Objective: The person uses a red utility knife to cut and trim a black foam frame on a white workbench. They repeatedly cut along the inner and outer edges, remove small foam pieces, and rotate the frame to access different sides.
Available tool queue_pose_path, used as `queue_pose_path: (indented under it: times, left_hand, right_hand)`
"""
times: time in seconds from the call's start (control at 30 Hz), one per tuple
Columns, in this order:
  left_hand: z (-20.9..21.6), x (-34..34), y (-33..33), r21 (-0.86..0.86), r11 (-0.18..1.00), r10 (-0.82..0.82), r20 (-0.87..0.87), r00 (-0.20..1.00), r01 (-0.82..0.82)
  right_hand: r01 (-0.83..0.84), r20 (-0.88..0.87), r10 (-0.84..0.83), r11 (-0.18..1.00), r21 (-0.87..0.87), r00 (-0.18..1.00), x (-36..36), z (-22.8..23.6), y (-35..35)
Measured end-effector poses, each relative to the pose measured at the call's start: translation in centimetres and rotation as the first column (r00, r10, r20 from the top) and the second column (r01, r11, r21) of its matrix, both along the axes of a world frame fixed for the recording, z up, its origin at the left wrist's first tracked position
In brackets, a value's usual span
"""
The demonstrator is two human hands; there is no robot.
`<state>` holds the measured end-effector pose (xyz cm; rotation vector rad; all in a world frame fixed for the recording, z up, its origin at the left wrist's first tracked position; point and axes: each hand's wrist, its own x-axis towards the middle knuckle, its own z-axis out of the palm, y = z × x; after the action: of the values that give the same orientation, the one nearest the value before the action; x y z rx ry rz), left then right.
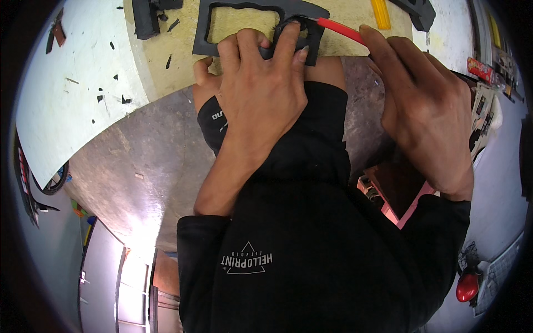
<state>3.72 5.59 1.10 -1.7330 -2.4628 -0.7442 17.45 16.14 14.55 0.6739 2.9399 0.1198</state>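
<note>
A flat black foam-like piece (302,10) with a large cut-out lies on the yellowish tabletop at the near edge. My left hand (258,83) holds it down from above, index finger reaching to a smaller, rough-edged opening on its right. Between the thumb and fingers of my right hand (422,94) is a slim craft knife with a red handle (341,29). Its thin metal tip meets the black piece near that smaller opening, just beyond my left index fingertip. The exact contact of the blade is too small to make out.
A black block (145,22) stands at the far left, with dark scraps (168,61) scattered nearby. Farther right are a yellow strip (381,14) and another black piece (419,14). My knees are under the table's near edge. A red packet (480,69) sits at right.
</note>
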Motion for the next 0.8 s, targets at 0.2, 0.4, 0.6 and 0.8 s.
queue_pose_path:
  times: [0.2,0.4,0.6,0.8]
  left_hand:
    - [0.2,0.2,0.0,-0.023,1.000,0.018,0.020,1.000,-0.017]
    - [0.2,0.9,0.3,-0.022,0.999,0.042,0.010,0.999,-0.042]
    - [-1.2,0.5,0.5,0.084,0.996,-0.022,0.019,1.000,0.020]
    - [-1.3,0.3,0.5,0.093,0.995,-0.022,-0.006,1.000,0.023]
  right_hand:
    - [0.046,0.058,-0.042,0.997,-0.065,0.997,-1.1,1.3,-0.2]
    - [0.040,-0.139,-0.070,0.977,-0.211,0.988,0.3,1.9,1.5]
    - [0.023,-0.216,-0.093,0.952,-0.305,0.972,2.5,-0.1,3.8]
    - [-0.067,-0.222,0.007,0.963,-0.263,0.975,2.1,-1.4,4.7]
